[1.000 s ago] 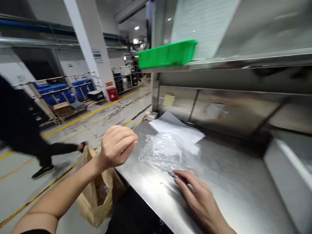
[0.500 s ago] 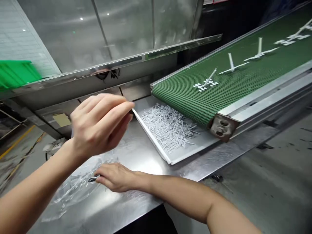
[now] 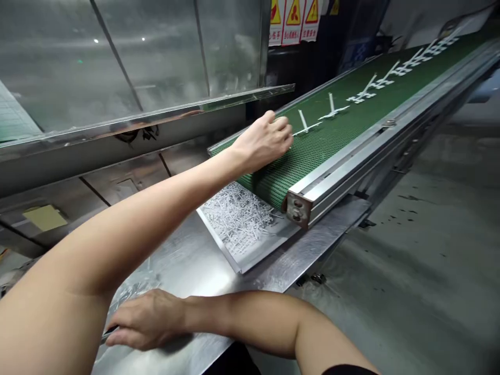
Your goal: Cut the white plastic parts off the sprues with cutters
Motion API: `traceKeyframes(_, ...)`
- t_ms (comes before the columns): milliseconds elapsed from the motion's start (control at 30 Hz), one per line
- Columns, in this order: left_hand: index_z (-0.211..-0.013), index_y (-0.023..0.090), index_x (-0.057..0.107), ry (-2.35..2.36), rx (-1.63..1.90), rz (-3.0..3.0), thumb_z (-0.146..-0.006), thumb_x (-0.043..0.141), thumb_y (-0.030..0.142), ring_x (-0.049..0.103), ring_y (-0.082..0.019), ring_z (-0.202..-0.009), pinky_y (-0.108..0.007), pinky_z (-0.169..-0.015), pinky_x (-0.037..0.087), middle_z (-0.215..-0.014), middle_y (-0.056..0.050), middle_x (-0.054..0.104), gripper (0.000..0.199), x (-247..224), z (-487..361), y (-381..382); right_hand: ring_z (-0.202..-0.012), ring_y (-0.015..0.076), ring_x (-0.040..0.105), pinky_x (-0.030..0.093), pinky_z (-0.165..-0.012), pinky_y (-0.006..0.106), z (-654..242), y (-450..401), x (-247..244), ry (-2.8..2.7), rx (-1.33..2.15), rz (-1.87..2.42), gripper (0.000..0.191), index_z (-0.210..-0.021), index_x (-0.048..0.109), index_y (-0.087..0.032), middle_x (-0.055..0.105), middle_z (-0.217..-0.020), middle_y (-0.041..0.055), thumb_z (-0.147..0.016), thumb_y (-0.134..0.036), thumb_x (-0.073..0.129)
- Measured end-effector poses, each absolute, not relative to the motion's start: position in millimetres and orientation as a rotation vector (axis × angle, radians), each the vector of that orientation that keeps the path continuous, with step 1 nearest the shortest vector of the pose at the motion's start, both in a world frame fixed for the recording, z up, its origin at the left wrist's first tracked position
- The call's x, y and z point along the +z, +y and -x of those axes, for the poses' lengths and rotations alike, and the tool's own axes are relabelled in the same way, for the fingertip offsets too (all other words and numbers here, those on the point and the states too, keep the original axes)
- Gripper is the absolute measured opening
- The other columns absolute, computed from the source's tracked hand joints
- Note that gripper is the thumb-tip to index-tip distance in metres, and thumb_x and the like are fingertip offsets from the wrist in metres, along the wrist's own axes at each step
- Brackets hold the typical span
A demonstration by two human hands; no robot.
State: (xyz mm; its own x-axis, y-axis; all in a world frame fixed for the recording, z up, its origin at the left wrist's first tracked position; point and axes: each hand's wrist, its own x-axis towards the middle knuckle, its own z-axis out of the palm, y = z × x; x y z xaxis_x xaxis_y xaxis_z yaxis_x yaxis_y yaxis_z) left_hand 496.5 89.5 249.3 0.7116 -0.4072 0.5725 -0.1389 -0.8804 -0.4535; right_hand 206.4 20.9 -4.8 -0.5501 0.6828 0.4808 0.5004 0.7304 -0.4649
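Observation:
My left hand (image 3: 269, 138) reaches over the near end of the green conveyor belt (image 3: 308, 161), its fingers curled down; what lies in them is hidden behind the hand. Just beyond its fingertips stand white branched plastic pieces with an upright stem (image 3: 303, 121), several more in a row up the belt. Low on the left, my right hand (image 3: 148, 319) is closed around a small dark metal tool (image 3: 109, 334); only its tip shows. That hand rests near the steel tabletop (image 3: 187, 260), beside crumpled clear plastic film (image 3: 135, 286).
A shallow tray (image 3: 219, 244) holding a heap of small white plastic parts (image 3: 242, 216) sits under the belt's end. The conveyor's metal side rail (image 3: 351, 161) runs up to the right. Behind is a steel ledge (image 3: 156, 121); warning signs (image 3: 292, 21) hang at the back.
My left hand has moved right from above the table to over the belt, and the nearest white piece is now out of sight. My right hand keeps the tool. The view has swung right.

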Motion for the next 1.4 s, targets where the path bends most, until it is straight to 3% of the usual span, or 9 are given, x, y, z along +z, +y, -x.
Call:
traceKeyframes(133,-0.082,0.013,0.066,0.38,-1.117,2.654,-0.102,0.074,0.018,0.075,-0.036,-0.118,-0.056,-0.11,0.057,-0.094,-0.009,0.069,0.022,241.0,-502.4,116.1,-0.12,0.0183,0.077,0.057,-0.083,0.022,-206.3,21.6,-4.8,-2.302,0.349,0.865,0.027,-0.126,0.072,-0.027,0.084,-0.127,-0.0005,-0.118,-0.051,0.061)
traceKeyframes(300,-0.084,0.012,0.067,0.05,-1.05,2.603,-0.112,0.06,0.024,0.082,-0.03,-0.108,-0.043,-0.094,0.061,-0.09,-0.007,0.072,0.031,262.1,-397.4,100.9,-0.109,0.0207,0.078,0.056,-0.089,0.026,-220.9,7.8,2.8,-2.188,0.534,0.834,0.02,-0.115,0.076,-0.025,0.084,-0.115,0.002,-0.114,-0.045,0.071)
traceKeyframes(433,-0.104,0.011,0.072,-0.207,-0.842,2.48,-0.12,0.012,0.026,0.082,-0.021,-0.094,-0.031,-0.076,0.053,-0.093,-0.001,0.075,0.063,262.2,-268.4,56.3,-0.107,0.0263,0.077,0.057,-0.097,0.036,-230.2,5.2,0.5,-2.056,0.71,0.727,0.016,-0.119,0.075,-0.021,0.082,-0.115,0.0098,-0.115,-0.032,0.063)
traceKeyframes(500,-0.121,0.014,0.07,-0.247,-0.819,2.45,-0.118,0.023,0.018,0.078,-0.015,-0.078,-0.027,-0.067,0.052,-0.091,-0.001,0.076,0.048,244.8,-204.4,32.1,-0.105,0.0274,0.076,0.056,-0.096,0.039,-230.2,8.3,-1.8,-1.988,0.792,0.712,0.021,-0.118,0.075,-0.021,0.082,-0.115,0.0104,-0.117,-0.033,0.058)
traceKeyframes(667,-0.12,0.017,0.063,-0.517,-1.028,2.547,-0.11,0.047,0.015,0.069,-0.017,-0.061,-0.029,-0.06,0.055,-0.08,-0.002,0.073,0.02,169.2,-71.5,-18.3,-0.093,0.0252,0.074,0.058,-0.086,0.037,-226.5,5.6,-0.2,-1.883,0.966,0.776,0.021,-0.106,0.075,-0.022,0.08,-0.099,0.0055,-0.112,-0.035,0.059)
traceKeyframes(800,-0.124,0.018,0.062,-0.871,-1.168,2.625,-0.106,0.05,0.012,0.073,-0.02,-0.068,-0.032,-0.065,0.06,-0.089,-0.007,0.078,0.023,105.0,-10.3,-52.0,-0.071,0.0183,0.071,0.058,-0.07,0.031,-225.3,2.1,0.5,-1.846,1.159,0.824,0.028,-0.116,0.074,-0.02,0.075,-0.086,0.0022,-0.114,-0.042,0.057)
traceKeyframes(1000,-0.117,0.019,0.071,-1.239,-1.225,2.476,-0.106,0.058,0.009,0.076,-0.022,-0.085,-0.034,-0.075,0.06,-0.102,-0.009,0.081,0.02,40.2,22.1,-76.1,-0.069,0.0188,0.07,0.061,-0.068,0.032,-230.9,6.7,-1.5,-1.663,1.364,0.958,0.042,-0.112,0.074,-0.02,0.072,-0.083,0.0023,-0.11,-0.061,0.065)
traceKeyframes(1267,-0.103,0.02,0.081,-1.313,-1.087,2.305,-0.108,0.064,0.023,0.077,-0.021,-0.089,-0.036,-0.074,0.061,-0.107,-0.006,0.086,0.018,5.1,14.3,-45.5,-0.065,0.025,0.074,0.066,-0.065,0.037,-239.6,3.8,9.8,-1.744,1.159,1.185,0.049,-0.107,0.078,-0.025,0.078,-0.081,0.0067,-0.1,-0.073,0.071)
traceKeyframes(1400,-0.108,0.02,0.084,-1.383,-1.032,2.289,-0.107,0.07,0.029,0.081,-0.026,-0.111,-0.04,-0.091,0.069,-0.121,-0.011,0.086,0.017,12.4,20.0,-19.9,-0.071,0.033,0.079,0.068,-0.064,0.044,-248.8,10.0,-7.0,-1.744,1.064,1.334,0.051,-0.106,0.081,-0.033,0.08,-0.083,0.0094,-0.093,-0.081,0.069)
